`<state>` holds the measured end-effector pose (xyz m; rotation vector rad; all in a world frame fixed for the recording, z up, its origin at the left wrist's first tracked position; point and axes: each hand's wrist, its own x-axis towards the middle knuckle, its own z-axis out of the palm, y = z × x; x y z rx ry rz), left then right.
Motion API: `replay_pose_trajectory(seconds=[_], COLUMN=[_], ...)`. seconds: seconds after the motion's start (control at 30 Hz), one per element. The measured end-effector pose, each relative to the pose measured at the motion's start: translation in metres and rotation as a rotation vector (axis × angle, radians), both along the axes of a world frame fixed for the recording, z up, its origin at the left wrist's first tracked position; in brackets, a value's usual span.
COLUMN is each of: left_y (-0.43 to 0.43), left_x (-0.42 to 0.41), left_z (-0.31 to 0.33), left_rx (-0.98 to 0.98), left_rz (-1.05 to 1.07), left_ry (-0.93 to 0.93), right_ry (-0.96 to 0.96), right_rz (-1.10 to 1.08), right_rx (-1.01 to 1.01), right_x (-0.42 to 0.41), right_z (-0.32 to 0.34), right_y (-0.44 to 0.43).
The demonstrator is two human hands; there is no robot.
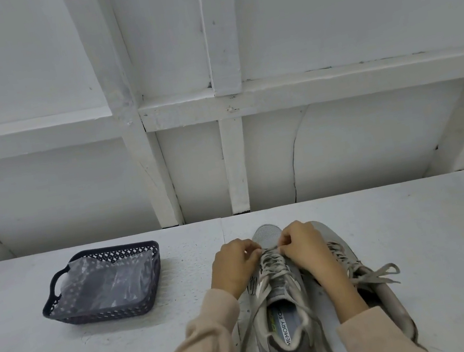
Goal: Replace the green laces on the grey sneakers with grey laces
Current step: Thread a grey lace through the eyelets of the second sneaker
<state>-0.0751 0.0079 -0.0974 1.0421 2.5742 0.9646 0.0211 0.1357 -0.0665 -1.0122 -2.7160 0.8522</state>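
Two grey sneakers stand side by side on the white table, toes pointing away from me. The left sneaker [283, 315] carries a grey lace [271, 262] criss-crossed through its eyelets, with two loose ends trailing toward me. My left hand [234, 265] and my right hand [302, 248] pinch that lace at the lowest eyelets near the toe. The right sneaker [377, 283] lies partly under my right forearm, its grey lace tied in a bow [378, 274]. No green lace shows.
A dark perforated plastic basket [58, 287] with a clear plastic bag [109, 281] inside sits on the table to the left. A white wall with wooden framing rises right behind the table's far edge.
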Motion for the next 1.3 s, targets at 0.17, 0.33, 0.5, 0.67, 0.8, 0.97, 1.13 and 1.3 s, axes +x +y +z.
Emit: replay_pose_trajectory(seconds=[0.17, 0.33, 0.5, 0.67, 0.8, 0.97, 1.13, 1.3], left_y=[-0.005, 0.003, 0.006, 0.003, -0.002, -0.017, -0.018, -0.012], left_x=[0.004, -0.001, 0.004, 0.008, 0.009, 0.0, -0.001, 0.002], left_z=[-0.001, 0.002, -0.006, -0.013, -0.01, -0.012, -0.013, -0.011], left_rx=[0.026, -0.08, -0.092, -0.042, -0.003, 0.112, 0.124, 0.028], left_rz=[0.004, -0.023, -0.047, -0.037, -0.058, -0.147, -0.15, -0.08], left_ry=[0.051, 0.112, 0.203, 0.238, 0.183, 0.0, 0.046, 0.09], right_ry=[0.012, -0.065, -0.063, 0.042, 0.116, 0.146, 0.132, 0.089], right_rz=[0.051, 0.097, 0.154, 0.169, 0.089, 0.049, 0.063, 0.056], right_rx=[0.029, 0.098, 0.053, 0.001, -0.085, -0.092, -0.03, 0.042], right_x=[0.004, 0.005, 0.005, 0.005, 0.01, 0.015, 0.014, 0.012], right_z=[-0.005, -0.008, -0.007, -0.009, -0.015, -0.018, -0.017, -0.017], right_y=[0.002, -0.004, -0.006, -0.008, -0.004, 0.0, -0.002, -0.005])
